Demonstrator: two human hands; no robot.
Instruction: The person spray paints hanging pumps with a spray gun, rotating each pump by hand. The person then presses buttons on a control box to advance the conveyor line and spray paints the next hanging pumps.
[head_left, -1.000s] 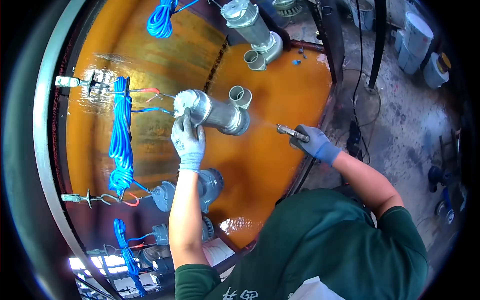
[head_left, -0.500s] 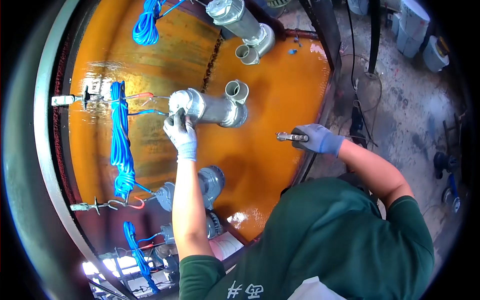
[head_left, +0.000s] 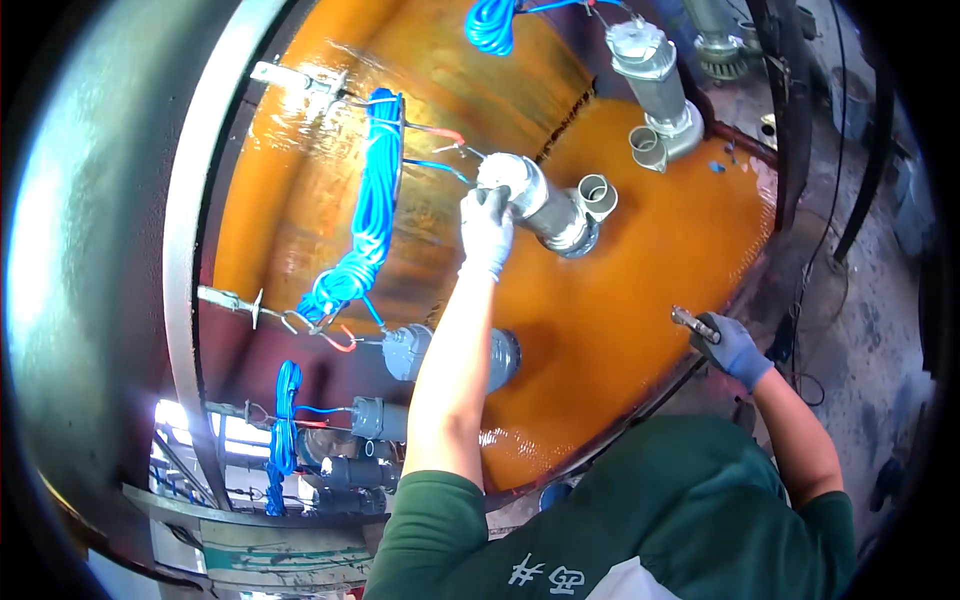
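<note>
I record the left gloved fingers (head_left: 492, 207) touching the capped end of a silver cylindrical metal pump (head_left: 545, 208), which extends rightward from them; whether they grip it, I cannot tell. The right gloved fingers (head_left: 709, 328) are clenched round a silver metal spray gun (head_left: 690, 321).

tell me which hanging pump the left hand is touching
The middle silver pump, between those at upper right and those at lower left: the left hand touches its end, while no hand touches the others.
</note>
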